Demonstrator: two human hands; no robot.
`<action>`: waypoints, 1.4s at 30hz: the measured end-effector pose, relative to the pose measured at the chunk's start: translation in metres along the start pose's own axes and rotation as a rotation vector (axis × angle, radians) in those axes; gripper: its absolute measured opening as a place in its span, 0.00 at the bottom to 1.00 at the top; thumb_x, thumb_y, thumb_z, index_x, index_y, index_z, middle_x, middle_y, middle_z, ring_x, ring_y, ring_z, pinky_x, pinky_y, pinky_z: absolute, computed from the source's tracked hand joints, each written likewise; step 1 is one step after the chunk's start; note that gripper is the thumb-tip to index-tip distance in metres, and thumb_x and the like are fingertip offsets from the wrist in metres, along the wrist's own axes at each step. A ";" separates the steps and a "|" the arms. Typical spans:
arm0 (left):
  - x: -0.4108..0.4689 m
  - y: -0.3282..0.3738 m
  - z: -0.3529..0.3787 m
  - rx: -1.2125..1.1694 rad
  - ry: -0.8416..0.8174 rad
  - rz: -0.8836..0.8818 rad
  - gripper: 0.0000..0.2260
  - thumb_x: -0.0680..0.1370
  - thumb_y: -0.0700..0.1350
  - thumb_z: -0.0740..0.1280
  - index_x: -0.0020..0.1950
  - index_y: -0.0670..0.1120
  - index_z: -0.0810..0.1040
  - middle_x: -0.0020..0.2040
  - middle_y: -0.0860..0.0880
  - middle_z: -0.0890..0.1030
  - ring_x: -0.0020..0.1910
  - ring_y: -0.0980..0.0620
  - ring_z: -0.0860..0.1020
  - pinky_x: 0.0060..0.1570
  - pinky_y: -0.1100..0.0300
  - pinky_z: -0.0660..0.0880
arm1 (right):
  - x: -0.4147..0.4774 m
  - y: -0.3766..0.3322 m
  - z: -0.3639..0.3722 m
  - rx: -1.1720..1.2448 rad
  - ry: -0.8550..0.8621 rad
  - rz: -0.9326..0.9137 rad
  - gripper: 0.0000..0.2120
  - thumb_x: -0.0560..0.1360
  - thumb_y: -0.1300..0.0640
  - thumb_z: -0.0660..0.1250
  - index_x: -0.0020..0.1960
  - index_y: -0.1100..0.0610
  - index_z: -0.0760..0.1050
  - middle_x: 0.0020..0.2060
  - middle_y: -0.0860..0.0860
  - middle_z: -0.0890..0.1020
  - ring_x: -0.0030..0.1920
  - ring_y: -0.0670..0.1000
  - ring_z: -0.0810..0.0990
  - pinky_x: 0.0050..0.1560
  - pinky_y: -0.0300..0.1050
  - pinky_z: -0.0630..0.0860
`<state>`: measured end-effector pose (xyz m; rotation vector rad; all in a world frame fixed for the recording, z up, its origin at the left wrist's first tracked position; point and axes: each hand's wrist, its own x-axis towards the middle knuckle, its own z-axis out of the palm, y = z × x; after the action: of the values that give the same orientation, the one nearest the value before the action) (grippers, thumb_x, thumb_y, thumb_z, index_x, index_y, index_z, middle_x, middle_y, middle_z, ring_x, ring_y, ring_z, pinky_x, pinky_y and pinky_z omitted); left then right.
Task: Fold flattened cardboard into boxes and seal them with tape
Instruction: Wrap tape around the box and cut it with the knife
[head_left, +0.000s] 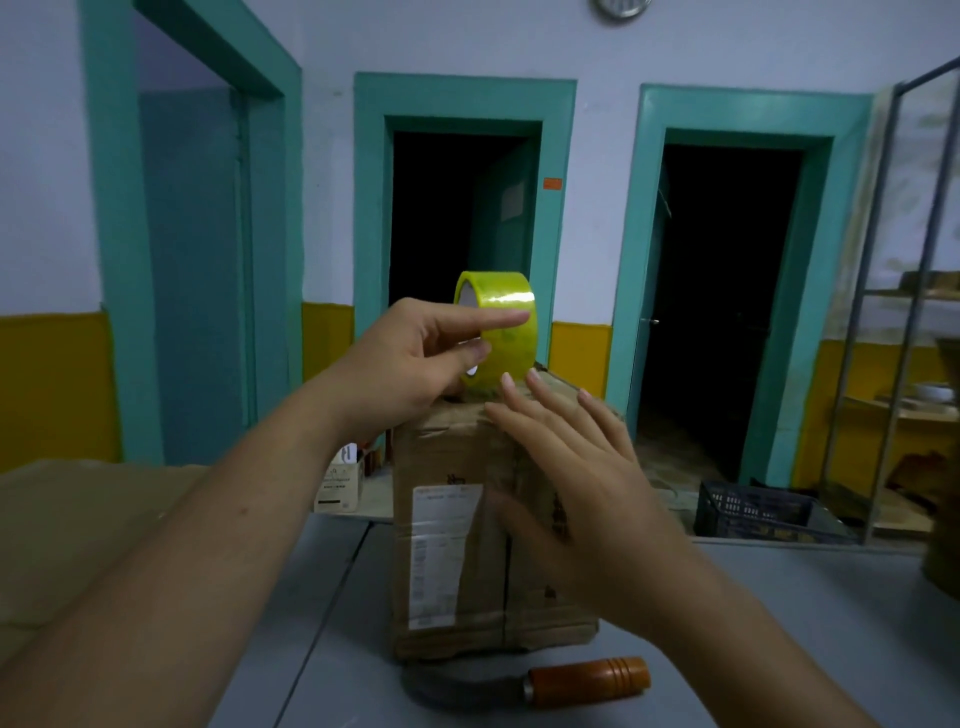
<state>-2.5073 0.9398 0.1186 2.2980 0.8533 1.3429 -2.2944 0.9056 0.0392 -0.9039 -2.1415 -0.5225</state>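
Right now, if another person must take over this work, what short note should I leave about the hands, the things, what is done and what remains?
Left hand pinches the tape roll above the far top edge of the box. Right hand is open, fingers spread over the box; contact unclear. The box stands folded on the grey table, and the knife lies before it. Done: folding. Left, probably: tape the seam, cut the tape.

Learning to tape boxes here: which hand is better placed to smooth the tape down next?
Likely the right hand: it is open, fingers straight, over the cardboard box just beside the tape roll, which the left hand is busy gripping.
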 end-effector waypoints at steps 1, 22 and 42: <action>0.000 0.000 0.000 -0.026 0.008 -0.005 0.18 0.85 0.38 0.64 0.71 0.55 0.80 0.65 0.49 0.83 0.65 0.50 0.81 0.63 0.47 0.80 | -0.002 0.003 -0.001 0.052 0.067 -0.005 0.26 0.81 0.44 0.60 0.77 0.49 0.68 0.80 0.45 0.66 0.82 0.46 0.56 0.82 0.53 0.51; -0.003 0.032 0.024 0.003 -0.011 0.325 0.19 0.81 0.31 0.67 0.70 0.45 0.78 0.53 0.63 0.86 0.52 0.64 0.84 0.56 0.69 0.78 | 0.002 0.017 -0.024 0.483 0.391 0.444 0.16 0.76 0.38 0.65 0.55 0.44 0.84 0.50 0.38 0.84 0.58 0.41 0.79 0.58 0.43 0.77; -0.004 0.046 0.037 -0.045 -0.056 0.377 0.21 0.80 0.33 0.69 0.72 0.46 0.78 0.66 0.52 0.83 0.67 0.55 0.81 0.67 0.57 0.78 | 0.000 0.012 -0.035 1.003 0.499 0.552 0.12 0.74 0.50 0.69 0.48 0.58 0.85 0.41 0.52 0.87 0.45 0.48 0.85 0.46 0.36 0.80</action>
<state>-2.4618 0.9022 0.1238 2.5337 0.3778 1.4164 -2.2689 0.8925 0.0626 -0.6205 -1.3188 0.5322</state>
